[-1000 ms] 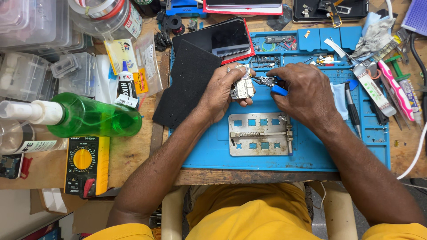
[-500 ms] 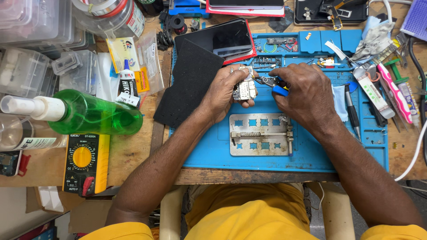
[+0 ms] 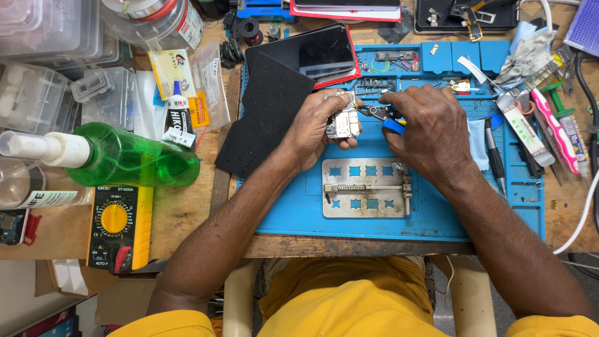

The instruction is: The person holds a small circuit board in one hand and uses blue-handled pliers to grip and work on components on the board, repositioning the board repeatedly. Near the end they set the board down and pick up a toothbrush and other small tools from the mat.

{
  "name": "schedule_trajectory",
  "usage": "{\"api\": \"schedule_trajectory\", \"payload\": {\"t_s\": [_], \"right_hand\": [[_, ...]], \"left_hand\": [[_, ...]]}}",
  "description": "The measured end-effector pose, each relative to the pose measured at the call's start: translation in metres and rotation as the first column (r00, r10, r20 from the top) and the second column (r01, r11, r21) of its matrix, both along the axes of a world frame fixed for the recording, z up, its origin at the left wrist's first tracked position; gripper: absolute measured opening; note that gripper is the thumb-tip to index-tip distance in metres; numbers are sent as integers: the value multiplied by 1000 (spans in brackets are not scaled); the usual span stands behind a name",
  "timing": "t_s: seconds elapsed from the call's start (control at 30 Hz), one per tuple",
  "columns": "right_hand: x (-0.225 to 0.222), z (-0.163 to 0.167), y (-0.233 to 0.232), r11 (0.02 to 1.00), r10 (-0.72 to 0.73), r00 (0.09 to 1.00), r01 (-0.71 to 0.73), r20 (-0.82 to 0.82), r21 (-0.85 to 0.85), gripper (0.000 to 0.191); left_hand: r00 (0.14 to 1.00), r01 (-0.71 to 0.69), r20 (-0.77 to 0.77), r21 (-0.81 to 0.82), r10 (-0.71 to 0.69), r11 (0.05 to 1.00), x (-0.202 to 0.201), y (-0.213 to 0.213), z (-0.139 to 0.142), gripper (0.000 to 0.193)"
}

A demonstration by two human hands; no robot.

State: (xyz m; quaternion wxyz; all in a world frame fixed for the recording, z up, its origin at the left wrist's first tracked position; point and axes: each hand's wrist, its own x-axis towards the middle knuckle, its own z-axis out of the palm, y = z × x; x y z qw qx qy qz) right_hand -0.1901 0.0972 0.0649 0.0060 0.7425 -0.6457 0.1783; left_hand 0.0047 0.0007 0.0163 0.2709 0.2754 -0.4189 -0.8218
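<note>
Hands working a small circuit board above the blue mat.
Left hand (image 3: 315, 128) is gripping the circuit board (image 3: 342, 125) over the blue work mat (image 3: 293, 212); right hand (image 3: 430, 128) is grasping blue-handled pliers (image 3: 382, 115), their tip touching the board, just above the metal holder plate (image 3: 368, 196).

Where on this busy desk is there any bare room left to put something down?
Bare blue mat lies left of the metal holder plate, and right of it toward the mat's edge. Bare wood shows between multimeter and mat. Crowded: the top edge and the tools at right.
</note>
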Motion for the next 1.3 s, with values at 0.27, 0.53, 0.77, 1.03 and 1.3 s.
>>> {"api": "schedule_trajectory", "payload": {"t_s": [0.27, 0.53, 0.77, 1.03, 1.3], "right_hand": [[1, 1, 2, 996, 34, 998, -38, -50, -83, 41], [-2, 0, 3, 996, 47, 996, -53, -79, -73, 43], [-6, 2, 3, 995, 49, 995, -56, -83, -86, 45], [-5, 3, 2, 995, 60, 997, -64, -53, -81, 43], [-6, -6, -1, 998, 62, 994, -60, 92, -26, 40]], "left_hand": [[1000, 12, -9, 39, -11, 999, 1, -2, -1, 36], [999, 44, 20, 11, -44, 999, 2, -1, 2, 36], [997, 6, 81, -100, 2, 995, 0, 1, 4, 36], [997, -8, 69, -195, 21, 981, 0, 2, 2, 35], [1000, -10, 14, -129, 12, 992, 0, 3, 1, 37]]}}
